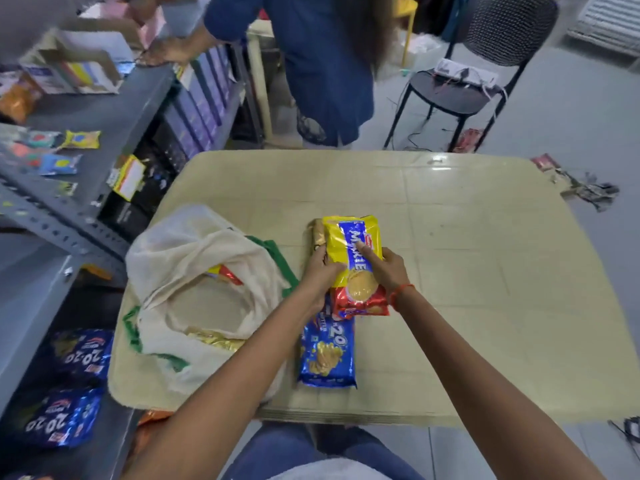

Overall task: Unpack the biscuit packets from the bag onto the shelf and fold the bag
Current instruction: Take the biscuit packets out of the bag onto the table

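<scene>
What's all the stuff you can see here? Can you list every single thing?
Marie packet: one, yellow and blue, top of the pile on the table
red packet: one, red, under the Marie packet
20-20 packet: one, blue, near end of the pile
gold packet: one, gold, left edge of the pile
bag: one, cream with green trim, open on the table's left, packets inside
table: one, beige, middle
shelf: one, grey, left
shelf packets: two, blue, lower shelf
chair: one, black, beyond the table
other person: one, blue clothes, beyond the table
left hand: holds the Marie packet's left edge
right hand: holds its right edge, forefinger on top
</scene>
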The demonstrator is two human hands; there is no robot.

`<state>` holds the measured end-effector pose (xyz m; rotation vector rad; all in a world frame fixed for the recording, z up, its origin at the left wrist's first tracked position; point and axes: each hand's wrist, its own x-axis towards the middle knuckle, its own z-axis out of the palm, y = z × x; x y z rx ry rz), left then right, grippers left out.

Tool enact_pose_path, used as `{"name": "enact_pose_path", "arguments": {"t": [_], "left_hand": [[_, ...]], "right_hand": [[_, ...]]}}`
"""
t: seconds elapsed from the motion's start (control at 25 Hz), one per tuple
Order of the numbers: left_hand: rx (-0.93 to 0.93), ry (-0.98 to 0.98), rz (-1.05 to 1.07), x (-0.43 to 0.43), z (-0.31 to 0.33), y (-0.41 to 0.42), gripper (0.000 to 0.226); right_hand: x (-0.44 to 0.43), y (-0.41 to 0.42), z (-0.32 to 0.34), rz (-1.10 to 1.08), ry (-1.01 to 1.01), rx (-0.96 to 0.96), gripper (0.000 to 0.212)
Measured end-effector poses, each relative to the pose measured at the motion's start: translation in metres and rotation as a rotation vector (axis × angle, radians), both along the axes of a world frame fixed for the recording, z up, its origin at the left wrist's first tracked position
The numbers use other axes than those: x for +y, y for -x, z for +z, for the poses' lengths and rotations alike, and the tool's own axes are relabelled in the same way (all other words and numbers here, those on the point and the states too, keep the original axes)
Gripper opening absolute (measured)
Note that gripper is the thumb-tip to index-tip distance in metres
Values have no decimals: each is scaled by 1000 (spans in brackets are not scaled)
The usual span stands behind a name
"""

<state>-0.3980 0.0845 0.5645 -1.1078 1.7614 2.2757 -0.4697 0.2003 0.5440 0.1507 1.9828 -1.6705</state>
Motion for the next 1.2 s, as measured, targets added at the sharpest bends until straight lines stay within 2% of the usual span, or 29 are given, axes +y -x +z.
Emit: {"name": "enact_pose_path", "arguments": {"t": [0.16, 0.28, 0.4, 0.6, 0.72, 0.84, 0.92, 1.0, 1.12, 1.2], "left_hand": [[-18, 205, -152, 35, -3, 43, 41], [-68, 186, -256, 46, -3, 69, 36], [-110, 186, -335, 48, -10, 83, 43], [-125, 244, -421, 50, -22, 89, 52], [-166, 258, -436, 47, -29, 87, 51], [-161, 387, -344, 32, -27, 73, 39], [-106, 405, -190, 8, -19, 50, 30], [-85, 463, -49, -26, -15, 15, 17], [-179, 643, 59, -76, -13, -45, 11], [-332, 736, 41, -107, -14, -85, 14]], "right_hand": [[34, 41, -22, -53, -92, -8, 30], [50, 65, -37, -96, -201, 19, 64], [53, 82, -54, -14, -333, 28, 75], [46, 81, -66, 127, -478, 37, 51], [35, 70, -48, 142, -555, 81, 54], [11, 49, -18, 142, -680, 270, 59], [-18, 25, 5, 209, -612, 336, 43], [-54, -2, 17, 341, -511, 309, 23], [-109, -42, 20, 562, -423, 201, 20], [-143, -71, 11, 724, -371, 137, 17]]}}
